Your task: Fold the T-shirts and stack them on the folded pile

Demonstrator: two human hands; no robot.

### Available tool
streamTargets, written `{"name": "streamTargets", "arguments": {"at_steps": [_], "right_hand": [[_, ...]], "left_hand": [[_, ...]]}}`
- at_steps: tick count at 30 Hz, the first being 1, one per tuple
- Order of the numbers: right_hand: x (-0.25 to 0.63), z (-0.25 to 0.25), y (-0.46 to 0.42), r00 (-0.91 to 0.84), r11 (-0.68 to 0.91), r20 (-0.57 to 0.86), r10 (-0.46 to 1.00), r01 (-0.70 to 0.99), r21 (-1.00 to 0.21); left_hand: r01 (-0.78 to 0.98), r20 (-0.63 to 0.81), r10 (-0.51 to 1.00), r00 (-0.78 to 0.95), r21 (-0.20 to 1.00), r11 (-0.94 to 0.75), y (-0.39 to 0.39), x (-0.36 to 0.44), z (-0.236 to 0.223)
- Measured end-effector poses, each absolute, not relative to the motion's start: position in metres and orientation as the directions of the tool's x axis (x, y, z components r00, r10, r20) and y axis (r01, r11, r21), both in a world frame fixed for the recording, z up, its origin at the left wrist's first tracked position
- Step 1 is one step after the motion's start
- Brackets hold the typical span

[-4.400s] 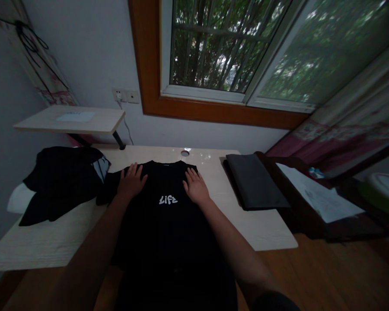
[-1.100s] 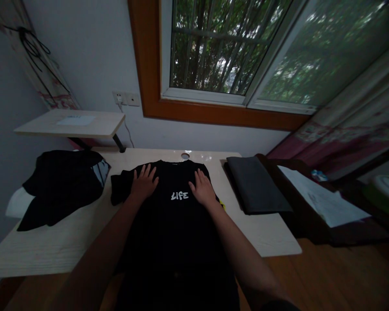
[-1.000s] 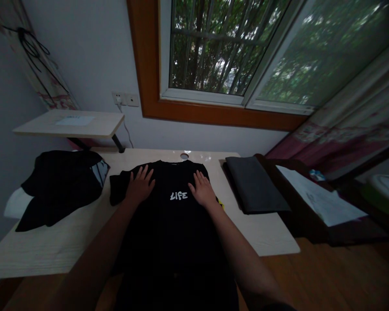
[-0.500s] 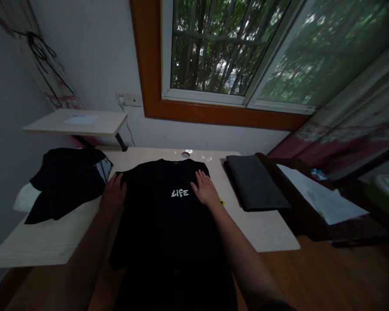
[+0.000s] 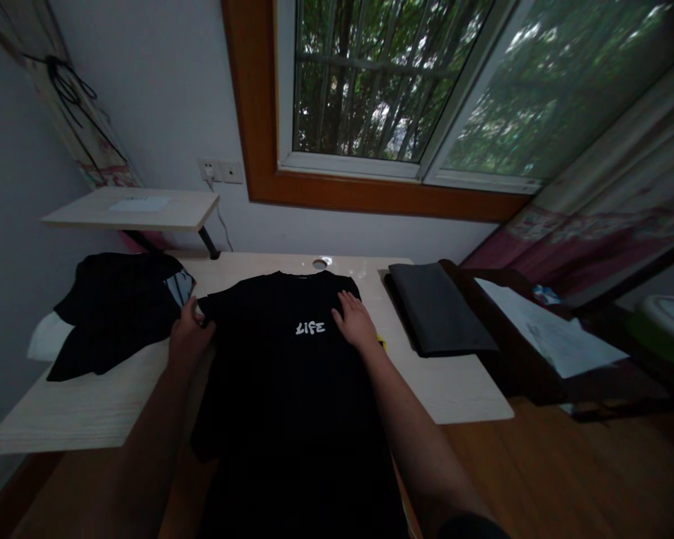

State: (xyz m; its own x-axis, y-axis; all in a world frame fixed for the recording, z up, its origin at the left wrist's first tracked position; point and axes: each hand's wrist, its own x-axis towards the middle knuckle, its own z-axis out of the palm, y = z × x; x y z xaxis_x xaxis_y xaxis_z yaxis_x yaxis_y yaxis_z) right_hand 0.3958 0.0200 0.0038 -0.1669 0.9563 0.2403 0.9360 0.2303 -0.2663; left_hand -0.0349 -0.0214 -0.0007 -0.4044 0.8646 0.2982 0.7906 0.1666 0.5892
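Observation:
A black T-shirt (image 5: 281,374) with white lettering on its chest lies spread on the pale wooden desk (image 5: 443,385), its collar toward the window and its lower part hanging at the near edge. My left hand (image 5: 189,335) is at the left sleeve's outer edge, fingers curled in and closed on the cloth. Flat on the shirt's right shoulder rests my right hand (image 5: 355,320), its fingers stretched out and thumb apart. A small yellow item (image 5: 380,342) peeks out beside my right wrist, mostly hidden.
A heap of dark clothing (image 5: 115,314) with a white piece lies left of the shirt, under a small raised shelf (image 5: 140,208). A dark grey folder (image 5: 438,311) lies on the right. Beyond it, a paper sheet (image 5: 544,329) rests on a dark surface.
My left hand's fingers have gone from lying over the left sleeve to curling closed at its edge. My right hand stays flat on the shirt. The view has shifted slightly.

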Motion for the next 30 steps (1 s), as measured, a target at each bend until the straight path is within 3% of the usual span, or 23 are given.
{"name": "streamTargets", "arguments": {"at_steps": [8,12,15,18,20,23,26,30], "right_hand": [[0.396,0.004,0.021,-0.17,0.236,0.243,0.955,0.932,-0.277],[0.396,0.006,0.02,-0.181,0.247,0.241,0.954,0.927,-0.282],[0.396,0.007,0.018,-0.181,0.247,0.239,0.954,0.926,-0.284],[0.397,0.007,0.018,-0.181,0.248,0.247,0.952,0.928,-0.277],[0.397,0.007,0.019,-0.184,0.253,0.254,0.95,0.927,-0.275],[0.397,0.005,0.02,-0.185,0.254,0.253,0.95,0.925,-0.281],[0.397,0.005,0.021,-0.185,0.26,0.266,0.946,0.923,-0.283],[0.397,0.008,0.019,-0.181,0.265,0.279,0.943,0.916,-0.302]], "left_hand": [[0.713,0.449,0.772,-0.45,0.701,0.008,-0.022,-0.038,0.004],[0.671,0.452,0.772,-0.447,0.74,-0.045,-0.016,-0.033,0.013],[0.716,0.507,0.799,-0.324,0.683,-0.143,-0.012,-0.019,0.028],[0.817,0.574,0.816,-0.063,0.5,-0.289,-0.017,0.007,0.047],[0.809,0.476,0.844,0.249,0.378,-0.451,-0.028,0.028,0.058],[0.658,0.353,0.711,0.608,0.277,-0.7,-0.049,0.052,0.063],[0.601,0.382,0.645,0.662,0.244,-0.761,-0.065,0.053,0.056],[0.728,0.379,0.771,0.512,0.284,-0.623,-0.073,0.023,0.039]]}}
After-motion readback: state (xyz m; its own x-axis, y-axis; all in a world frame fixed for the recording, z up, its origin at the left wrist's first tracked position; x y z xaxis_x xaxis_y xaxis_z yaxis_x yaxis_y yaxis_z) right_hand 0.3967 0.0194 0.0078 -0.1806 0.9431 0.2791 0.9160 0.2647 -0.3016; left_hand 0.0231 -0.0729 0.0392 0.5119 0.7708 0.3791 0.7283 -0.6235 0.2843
